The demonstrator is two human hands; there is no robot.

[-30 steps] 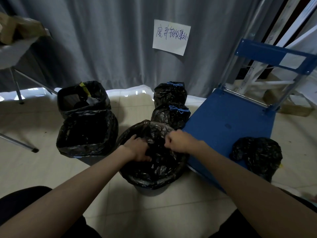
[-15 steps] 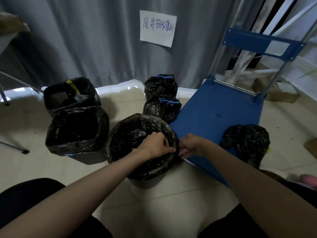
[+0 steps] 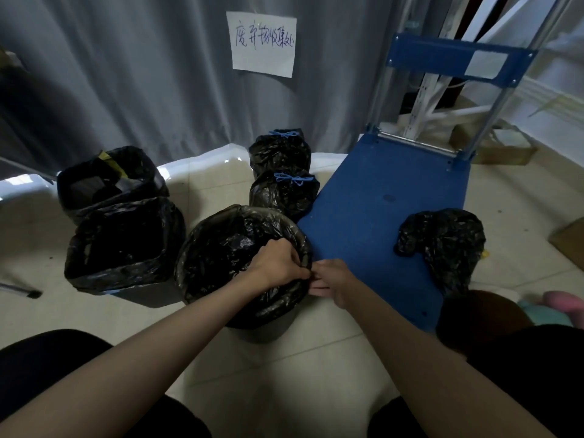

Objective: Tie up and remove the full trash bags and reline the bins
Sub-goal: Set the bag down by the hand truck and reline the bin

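Observation:
A round bin lined with a black bag (image 3: 221, 248) stands on the floor in front of me. My left hand (image 3: 278, 263) grips the bag's edge at the right side of the rim, fingers curled. My right hand (image 3: 331, 279) sits just outside that rim and pinches the same edge of plastic. Two tied black bags with blue drawstrings, one (image 3: 282, 192) nearer and one (image 3: 279, 150) behind it, stand beyond the bin. A crumpled black bag (image 3: 442, 245) lies on the blue cart (image 3: 379, 200).
Two square bins with black liners stand at the left, one (image 3: 123, 241) near and one (image 3: 107, 178) behind holding trash. A grey curtain with a paper sign (image 3: 262, 44) hangs behind. Cardboard boxes (image 3: 502, 147) lie at the far right. My knees frame the lower view.
Both hands moved from the middle of the bin's opening to its right rim. They now hold the bag edge there, close together.

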